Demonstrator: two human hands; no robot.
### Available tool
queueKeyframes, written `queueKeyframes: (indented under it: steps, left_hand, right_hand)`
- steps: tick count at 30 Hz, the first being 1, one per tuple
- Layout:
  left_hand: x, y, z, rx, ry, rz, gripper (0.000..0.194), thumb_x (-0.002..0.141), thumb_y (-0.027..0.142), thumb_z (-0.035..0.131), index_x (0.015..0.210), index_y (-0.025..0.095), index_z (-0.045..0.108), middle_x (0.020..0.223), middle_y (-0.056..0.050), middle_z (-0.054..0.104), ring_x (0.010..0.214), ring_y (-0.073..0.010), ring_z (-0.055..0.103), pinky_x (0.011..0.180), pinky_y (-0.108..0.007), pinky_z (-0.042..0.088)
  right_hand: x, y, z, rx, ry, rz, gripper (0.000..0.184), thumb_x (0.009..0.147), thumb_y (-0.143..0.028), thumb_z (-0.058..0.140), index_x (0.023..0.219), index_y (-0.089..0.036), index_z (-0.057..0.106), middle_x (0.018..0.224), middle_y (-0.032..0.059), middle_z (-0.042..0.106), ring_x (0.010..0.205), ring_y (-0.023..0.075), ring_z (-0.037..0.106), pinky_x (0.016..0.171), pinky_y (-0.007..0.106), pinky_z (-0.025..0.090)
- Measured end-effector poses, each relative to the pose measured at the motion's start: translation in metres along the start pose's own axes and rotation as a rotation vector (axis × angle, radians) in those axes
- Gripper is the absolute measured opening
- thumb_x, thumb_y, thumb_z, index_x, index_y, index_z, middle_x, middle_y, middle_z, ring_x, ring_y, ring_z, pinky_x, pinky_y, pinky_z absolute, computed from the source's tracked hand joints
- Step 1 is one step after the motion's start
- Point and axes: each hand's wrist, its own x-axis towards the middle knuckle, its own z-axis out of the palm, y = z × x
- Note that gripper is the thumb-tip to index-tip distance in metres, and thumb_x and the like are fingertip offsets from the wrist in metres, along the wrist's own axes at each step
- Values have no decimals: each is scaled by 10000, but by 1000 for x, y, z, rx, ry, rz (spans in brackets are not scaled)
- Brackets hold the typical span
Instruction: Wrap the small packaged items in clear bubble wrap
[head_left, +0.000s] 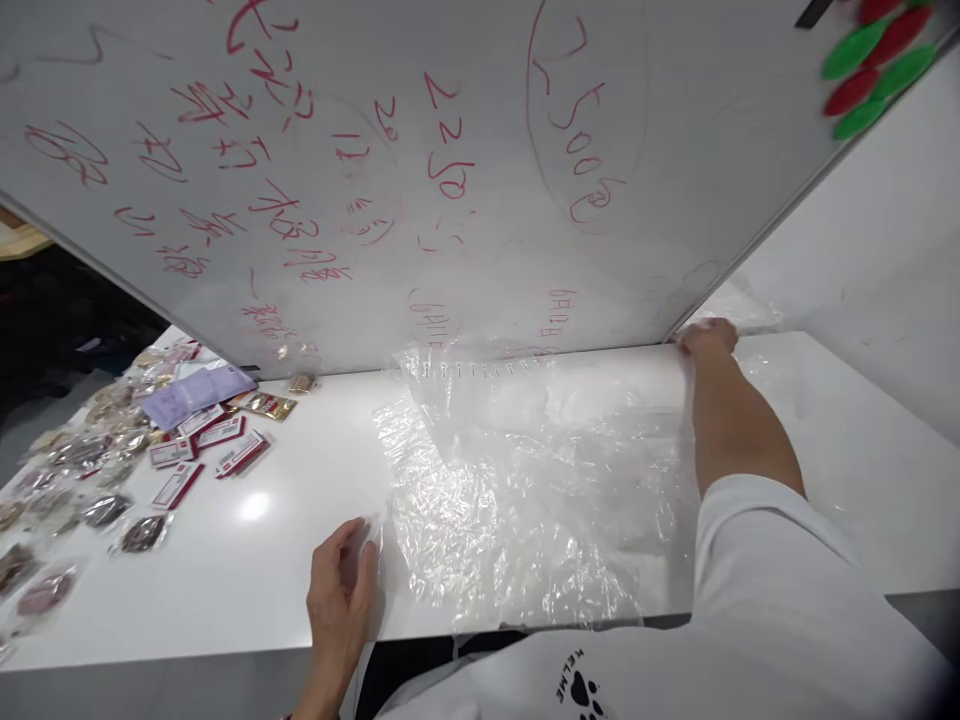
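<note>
My left hand rests at the near edge of the white table, thumb and fingers apart and loosely curled, with nothing in it. Beside it lies a crumpled heap of clear plastic bags, spread across the middle of the table. My right arm reaches far forward, and my right hand is closed at the lower right corner of the whiteboard. What its fingers hold there is hidden. More clear plastic lies just behind that hand.
The whiteboard, with red handwriting, stands upright across the table. Red and green magnets sit at its upper right. On the left lie several small bagged items, red-and-white cards and a purple packet. A white wall rises right.
</note>
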Motion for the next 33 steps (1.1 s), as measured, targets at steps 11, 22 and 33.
queueKeyframes:
  steps: [11,22,33]
  left_hand:
    - [4,-5,-3,32,-97,129,413,898,481,571,1217,220,608,1222,-107,630,1142,-287,584,969,-453,490]
    - [1,21,25,110,-339,459,459,920,375,564,1344,203,515,1408,-163,513,1313,-341,438,1066,-541,365]
    - [25,124,-79,-637,-233,673,1135,662,694,788,1567,380,179,1578,-86,309,1526,-396,169,1166,-598,274]
  right_hand:
    - [-87,-68,-100,-58,-482,-159,332,953,-432,531,1120,-227,732,1183,158,692,1020,226,639,848,403,442]
    - [-234,-159,-134,157,-207,-439,194,965,-339,525,862,-239,655,808,43,698,724,199,630,762,403,500]
    - [-302,-363,-200,735,-933,-600,370,887,-486,599,957,-128,661,666,-83,612,585,64,686,565,174,490]
